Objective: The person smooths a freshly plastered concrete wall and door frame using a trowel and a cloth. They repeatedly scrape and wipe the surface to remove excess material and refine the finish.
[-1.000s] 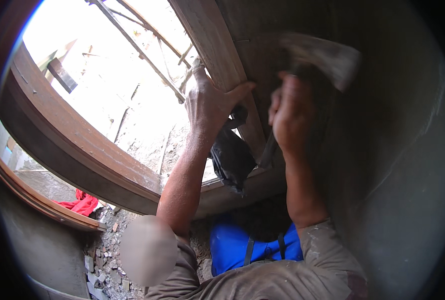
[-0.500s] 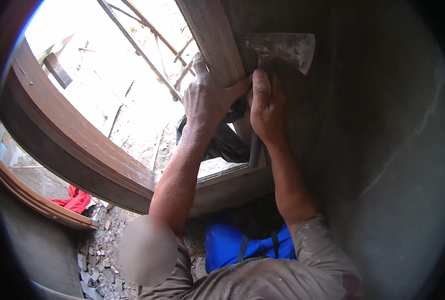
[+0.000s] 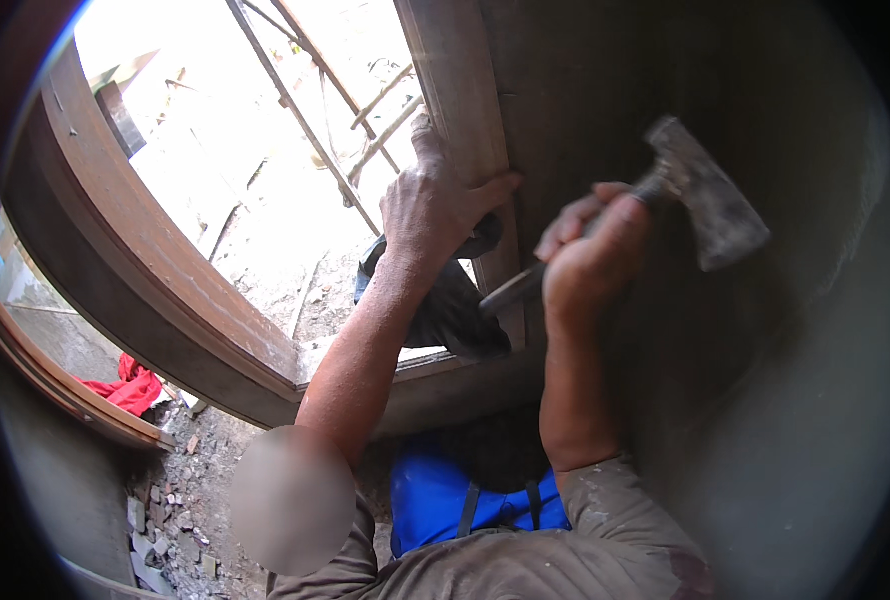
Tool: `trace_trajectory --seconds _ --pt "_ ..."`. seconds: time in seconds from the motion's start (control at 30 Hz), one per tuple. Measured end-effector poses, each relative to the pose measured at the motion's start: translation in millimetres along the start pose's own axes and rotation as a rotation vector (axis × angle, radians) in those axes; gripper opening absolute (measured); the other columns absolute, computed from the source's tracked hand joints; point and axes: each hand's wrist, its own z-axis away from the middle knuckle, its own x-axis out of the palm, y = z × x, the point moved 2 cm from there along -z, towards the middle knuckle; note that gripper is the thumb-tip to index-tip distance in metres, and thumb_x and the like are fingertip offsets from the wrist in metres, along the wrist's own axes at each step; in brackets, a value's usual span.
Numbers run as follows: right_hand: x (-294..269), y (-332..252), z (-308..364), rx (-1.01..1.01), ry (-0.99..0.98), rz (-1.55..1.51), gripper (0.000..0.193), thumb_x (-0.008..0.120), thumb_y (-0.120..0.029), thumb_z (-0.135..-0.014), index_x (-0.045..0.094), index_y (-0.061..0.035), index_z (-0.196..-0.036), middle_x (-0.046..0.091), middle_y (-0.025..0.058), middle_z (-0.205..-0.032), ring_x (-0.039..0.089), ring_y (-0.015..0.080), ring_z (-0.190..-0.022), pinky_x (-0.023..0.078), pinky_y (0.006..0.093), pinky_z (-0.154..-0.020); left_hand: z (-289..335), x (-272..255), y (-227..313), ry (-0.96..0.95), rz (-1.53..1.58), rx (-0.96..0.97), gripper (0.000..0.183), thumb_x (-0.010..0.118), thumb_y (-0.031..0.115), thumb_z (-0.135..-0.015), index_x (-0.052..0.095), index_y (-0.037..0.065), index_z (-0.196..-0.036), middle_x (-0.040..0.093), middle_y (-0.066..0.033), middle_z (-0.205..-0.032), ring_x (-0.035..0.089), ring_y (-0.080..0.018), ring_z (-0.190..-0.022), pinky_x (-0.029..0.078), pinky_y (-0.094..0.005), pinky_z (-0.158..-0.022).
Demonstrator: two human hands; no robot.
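Right grip [image 3: 597,250] was closed around a hatchet [image 3: 710,198], held to the right of the wooden post [image 3: 457,90]; left grip [image 3: 428,208] clasped that post, thumb across its face, near some crumpled black material [image 3: 455,318].

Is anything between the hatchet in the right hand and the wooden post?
Yes, the left hand: its thumb lies across the post, on the side facing the hatchet. Above the thumb, nothing visible stands between them.
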Motion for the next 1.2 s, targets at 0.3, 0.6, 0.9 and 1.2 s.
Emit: trace_trajectory --seconds 0.3,0.6,0.9,1.2 --pt "2 0 -12 -0.344 -0.103 0.436 0.048 0.038 -0.046 -0.099 0.055 -0.0017 -0.093 0.043 0.0008 -0.059 0.039 0.0092 -0.043 0.034 0.0239 -0.039 0 1 5 0.035 0.008 0.056 0.09 0.077 0.05 -0.067 0.04 -0.009 -0.125 0.065 -0.0263 -0.095 0.066 -0.0389 -0.089 0.053 -0.0441 -0.078" --pt "14 -28 5 -0.075 -0.129 0.268 0.039 0.044 -0.039 -0.098 0.051 -0.0008 -0.096 0.047 0.0034 -0.057 0.045 0.014 -0.041 0.038 0.0259 -0.041 0 8 -10 0.104 -0.077 0.161 0.108 0.073 0.064 -0.067 0.03 -0.012 -0.131 0.066 -0.0237 -0.078 0.068 -0.0368 -0.072 0.055 -0.0423 -0.061" --pt "10 15 -11 -0.376 -0.309 0.773 0.04 0.049 -0.038 -0.098 0.057 0.0011 -0.101 0.049 0.0023 -0.066 0.046 0.0094 -0.054 0.038 0.0206 -0.053 -3 11 -10 0.104 -0.012 0.183 0.11 0.073 0.064 -0.066 0.029 -0.012 -0.132 0.067 -0.0219 -0.078 0.068 -0.0354 -0.069 0.055 -0.0409 -0.058" --pt "-9 -18 -11 -0.82 -0.368 0.865 0.038 0.049 -0.027 -0.097 0.053 0.0048 -0.117 0.058 0.0171 -0.089 0.057 0.0293 -0.079 0.047 0.0343 -0.067 3 6 -6 0.043 0.04 0.081 0.104 0.078 0.054 -0.065 0.03 -0.006 -0.135 0.066 -0.0266 -0.086 0.067 -0.0398 -0.079 0.054 -0.0431 -0.07"
